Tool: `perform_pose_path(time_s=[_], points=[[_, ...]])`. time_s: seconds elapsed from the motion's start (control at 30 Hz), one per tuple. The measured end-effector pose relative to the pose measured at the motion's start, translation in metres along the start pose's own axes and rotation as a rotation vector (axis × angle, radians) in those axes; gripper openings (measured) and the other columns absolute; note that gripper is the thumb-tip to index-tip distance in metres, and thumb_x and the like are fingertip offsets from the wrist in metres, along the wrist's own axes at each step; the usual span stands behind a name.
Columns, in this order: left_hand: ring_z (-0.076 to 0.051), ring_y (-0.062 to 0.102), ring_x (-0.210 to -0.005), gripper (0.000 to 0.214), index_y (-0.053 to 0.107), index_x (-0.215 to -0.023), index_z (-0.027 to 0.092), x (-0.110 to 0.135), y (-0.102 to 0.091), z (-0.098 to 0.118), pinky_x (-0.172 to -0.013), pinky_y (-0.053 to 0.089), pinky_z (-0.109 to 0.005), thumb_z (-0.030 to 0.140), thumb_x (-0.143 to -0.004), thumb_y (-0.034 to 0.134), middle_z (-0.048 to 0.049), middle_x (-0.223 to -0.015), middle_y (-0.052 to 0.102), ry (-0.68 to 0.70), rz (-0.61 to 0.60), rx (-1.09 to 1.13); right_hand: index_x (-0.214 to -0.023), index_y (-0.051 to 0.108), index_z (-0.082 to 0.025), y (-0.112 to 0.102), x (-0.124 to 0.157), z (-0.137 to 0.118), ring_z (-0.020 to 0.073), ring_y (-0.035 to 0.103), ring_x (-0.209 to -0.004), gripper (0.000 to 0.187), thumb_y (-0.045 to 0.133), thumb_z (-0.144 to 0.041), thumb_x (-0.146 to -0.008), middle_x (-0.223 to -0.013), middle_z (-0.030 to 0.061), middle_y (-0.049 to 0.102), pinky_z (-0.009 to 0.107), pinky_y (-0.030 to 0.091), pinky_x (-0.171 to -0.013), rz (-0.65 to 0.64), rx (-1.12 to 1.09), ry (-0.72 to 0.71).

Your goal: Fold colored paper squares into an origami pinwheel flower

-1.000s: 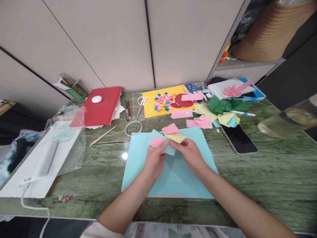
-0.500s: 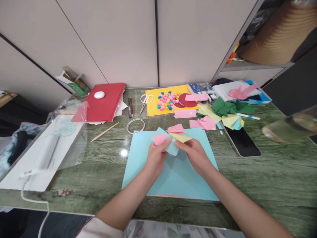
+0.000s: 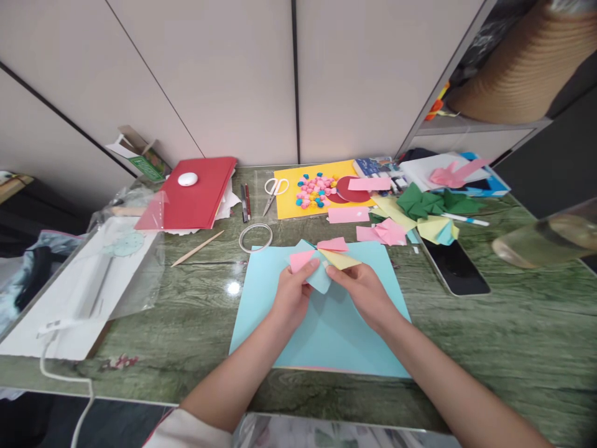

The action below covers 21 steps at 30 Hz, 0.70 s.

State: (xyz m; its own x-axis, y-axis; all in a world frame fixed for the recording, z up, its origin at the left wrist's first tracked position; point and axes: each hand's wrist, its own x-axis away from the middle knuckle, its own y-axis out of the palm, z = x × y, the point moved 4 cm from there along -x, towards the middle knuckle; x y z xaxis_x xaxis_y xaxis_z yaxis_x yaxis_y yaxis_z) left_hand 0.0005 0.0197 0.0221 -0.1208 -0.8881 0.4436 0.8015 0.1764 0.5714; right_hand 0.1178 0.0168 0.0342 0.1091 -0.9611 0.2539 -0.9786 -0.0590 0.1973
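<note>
Between my hands is a folded paper flower (image 3: 320, 278) with light blue, pink and yellow petals, held over a stack of light blue paper (image 3: 326, 336). My left hand (image 3: 293, 289) is closed on its left side, thumb lying along the pink and blue petals. My right hand (image 3: 361, 287) pinches the right side near the yellow petal (image 3: 341, 259). A small white bit shows by the right thumb; I cannot tell what it is. The fingers beneath the flower are partly hidden.
Behind the blue sheets lie a roll of tape (image 3: 255, 238), scissors (image 3: 274, 194) and yellow paper (image 3: 286, 208) with colourful paper balls (image 3: 314, 190). Folded green paper pieces (image 3: 422, 202) and a phone (image 3: 459, 267) are at right. A red folder (image 3: 196, 199) and wooden stick (image 3: 198, 247) lie left.
The paper flower has shifted very slightly left and tilted a little in my hands. Both hands keep their hold, and the things on the table stay in place.
</note>
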Motion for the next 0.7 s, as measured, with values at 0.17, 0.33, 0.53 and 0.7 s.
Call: perform_pose_path(time_s=[0.17, 0.33, 0.53, 0.7], points=[[-0.014, 0.063, -0.071, 0.025, 0.068, -0.085, 0.011, -0.004, -0.003, -0.003, -0.067, 0.046, -0.025, 0.026, -0.066, 0.073, -0.0061, -0.081, 0.071, -0.042, -0.008, 0.065, -0.083, 0.066, -0.017, -0.003, 0.0, -0.004, 0.0181, 0.055, -0.072, 0.029, 0.065, -0.044, -0.071, -0.074, 0.0022, 0.064, 0.031, 0.04, -0.066, -0.04, 0.133, 0.017], [-0.011, 0.062, -0.065, 0.015, 0.067, -0.078, 0.012, -0.008, -0.006, -0.004, -0.065, 0.047, -0.022, 0.022, -0.068, 0.072, -0.0021, -0.073, 0.069, -0.041, -0.018, 0.172, -0.066, 0.052, -0.021, -0.008, 0.009, -0.019, 0.0138, 0.045, -0.063, 0.02, 0.064, -0.034, -0.074, -0.065, -0.0019, 0.05, 0.029, 0.036, -0.063, 0.243, 0.504, -0.35], [-0.01, 0.062, -0.065, 0.012, 0.067, -0.074, 0.014, -0.006, -0.004, -0.002, -0.066, 0.047, -0.022, 0.018, -0.065, 0.073, 0.0, -0.071, 0.069, -0.044, -0.032, 0.17, -0.081, 0.067, -0.025, 0.0, 0.023, -0.025, 0.0126, 0.047, -0.061, 0.009, 0.058, -0.023, -0.082, -0.061, -0.0012, 0.052, 0.032, 0.027, -0.066, 0.338, 1.072, -0.91], [-0.011, 0.061, -0.067, 0.017, 0.068, -0.081, 0.013, -0.003, 0.0, 0.0, -0.066, 0.046, -0.023, 0.016, -0.065, 0.072, -0.0016, -0.075, 0.069, -0.009, -0.087, 0.102, -0.092, 0.069, -0.027, -0.002, 0.02, -0.027, 0.0131, 0.05, -0.066, 0.014, 0.059, -0.029, -0.083, -0.069, 0.0006, 0.057, 0.033, 0.023, -0.067, 0.428, 1.256, -0.964]])
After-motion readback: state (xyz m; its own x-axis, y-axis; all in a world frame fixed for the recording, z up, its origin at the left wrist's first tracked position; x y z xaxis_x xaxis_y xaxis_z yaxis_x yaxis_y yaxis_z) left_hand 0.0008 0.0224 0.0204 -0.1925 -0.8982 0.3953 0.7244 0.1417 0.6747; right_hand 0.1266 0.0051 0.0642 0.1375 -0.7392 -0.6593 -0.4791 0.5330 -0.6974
